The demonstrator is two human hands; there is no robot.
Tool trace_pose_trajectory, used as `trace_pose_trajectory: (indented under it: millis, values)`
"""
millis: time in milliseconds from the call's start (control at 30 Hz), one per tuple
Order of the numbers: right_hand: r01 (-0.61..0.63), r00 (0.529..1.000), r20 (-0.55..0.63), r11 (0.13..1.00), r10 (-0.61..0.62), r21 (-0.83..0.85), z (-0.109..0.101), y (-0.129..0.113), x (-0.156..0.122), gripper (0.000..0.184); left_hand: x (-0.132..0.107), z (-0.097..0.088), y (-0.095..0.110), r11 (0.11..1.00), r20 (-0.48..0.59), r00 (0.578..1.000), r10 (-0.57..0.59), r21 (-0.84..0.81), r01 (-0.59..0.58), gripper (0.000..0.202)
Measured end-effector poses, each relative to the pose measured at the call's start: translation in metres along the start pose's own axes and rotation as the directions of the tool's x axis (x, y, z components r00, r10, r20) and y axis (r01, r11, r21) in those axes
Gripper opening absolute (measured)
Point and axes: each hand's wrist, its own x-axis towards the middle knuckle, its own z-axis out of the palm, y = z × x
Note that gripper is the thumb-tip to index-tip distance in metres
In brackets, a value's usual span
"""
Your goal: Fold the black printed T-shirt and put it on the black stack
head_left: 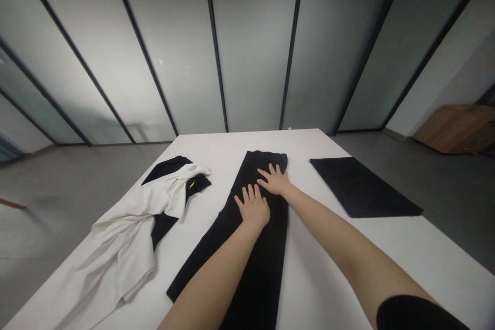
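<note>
Room w/ frosted-glass partition (251,46) along the far side, grey concrete floor (65,201) to the L and a low wooden cabinet (458,129) by the R wall is seen from above; a long white table (232,139) fills the centre. On it, a crumpled white garment (124,247) w/ black fabric panels (166,170) is heaped L, a flat black folded cloth (363,185) lies R, and black trousers (266,263), apparently folded lengthwise, lie between them, running away from the person, well apart from the cloth but near the white heap. L hand (253,207) and R hand (274,179) are both open, palms down on the upper trousers, fingers spread, nothing gripped; R hand is just ahead of L. Risks judged: uneven palm pressure could drag the fabric & skew the fold; a sweep of the L forearm could catch the white garment & pull it further over the table edge; dark-on-dark layers make a misaligned hem hard to spot; a small yellow tag (192,184) on the heap could snag if the garment is dragged
</note>
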Motion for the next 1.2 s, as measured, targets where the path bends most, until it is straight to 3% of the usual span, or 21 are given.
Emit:
trace_pose_trajectory:
  millis: [100,233,367,500,633,733,800,867,967,1200]
  values:
    - [-0.041,0.996,-0.08,0.999,0.04,-0.009,-0.003,-0.001,0.013,0.073,0.014,0.0,0.007,0.997,-0.02,0.997,-0.076,-0.027,0.076,0.065]
    - [-0.173,0.949,-0.265,0.985,0.169,0.009,-0.008,-0.008,0.015,0.068,0.023,-0.001,0.013,0.987,-0.025,0.989,-0.147,-0.073,0.145,0.065]
    - [-0.152,0.95,-0.273,0.988,0.15,0.013,-0.01,-0.017,0.003,0.056,0.022,-0.003,0.014,0.982,-0.046,0.99,-0.137,-0.137,0.13,0.065]
    - [-0.175,0.956,-0.239,0.985,0.171,0.004,-0.003,-0.026,-0.028,0.056,0.019,-0.008,0.002,0.954,-0.063,0.993,-0.104,-0.287,0.081,0.073]
    - [-0.1,0.979,-0.181,0.995,0.097,-0.011,0.021,-0.043,-0.087,0.063,0.005,-0.012,-0.037,0.897,-0.081,0.995,0.053,-0.433,-0.083,0.063]
    - [0.018,0.986,-0.169,0.999,-0.012,0.035,0.042,-0.055,-0.134,0.069,-0.022,-0.01,-0.072,0.868,-0.147,0.926,0.347,-0.325,-0.376,0.052]
    - [0.04,0.989,-0.143,0.998,-0.031,0.058,0.049,-0.058,-0.158,0.072,-0.044,-0.008,-0.086,0.87,-0.164,0.882,0.441,-0.165,-0.465,0.051]
    - [0.042,0.993,-0.116,0.997,-0.033,0.068,0.051,-0.059,-0.173,0.073,-0.062,-0.007,-0.089,0.893,-0.14,0.888,0.437,-0.045,-0.447,0.053]
    - [0.032,0.997,-0.079,0.996,-0.025,0.087,0.048,-0.059,-0.182,0.073,-0.074,-0.009,-0.081,0.934,-0.085,0.93,0.357,0.058,-0.353,0.056]
    - [-0.153,0.986,-0.057,0.983,0.159,0.099,0.04,-0.063,-0.155,0.076,-0.064,-0.016,-0.063,0.951,-0.027,0.953,0.302,0.077,-0.3,0.059]
